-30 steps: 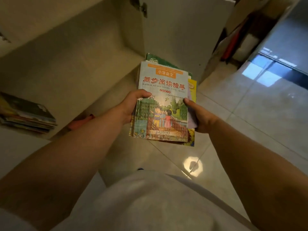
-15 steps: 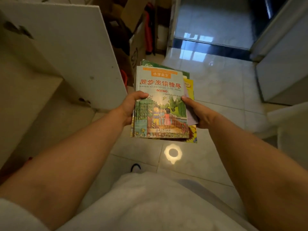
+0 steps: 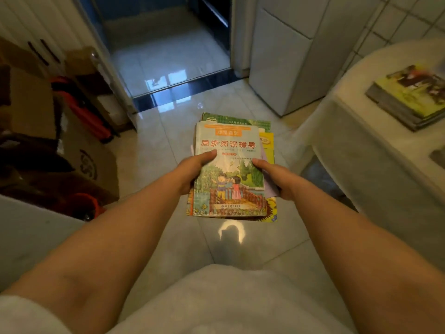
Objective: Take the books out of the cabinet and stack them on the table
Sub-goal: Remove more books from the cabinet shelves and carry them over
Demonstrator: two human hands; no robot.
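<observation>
left hand (image 3: 192,171) | right hand (image 3: 277,179) — fingers of both gripping book pile (image 3: 228,169); table (image 3: 361,131) right

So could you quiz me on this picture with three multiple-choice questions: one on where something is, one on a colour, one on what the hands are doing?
1. Where does the second pile of books lie?
A. on the table at right
B. on the floor
C. in the cardboard box

2. What colour is the big title on the top book of the held stack?
A. blue
B. red
C. black

3. How is the stack held?
A. by one hand only
B. resting on the floor
C. by both hands

Answers: 1 A, it rests on the white table. 2 B, the large characters are red. 3 C, the left hand and right hand grip opposite edges, above the floor.
</observation>
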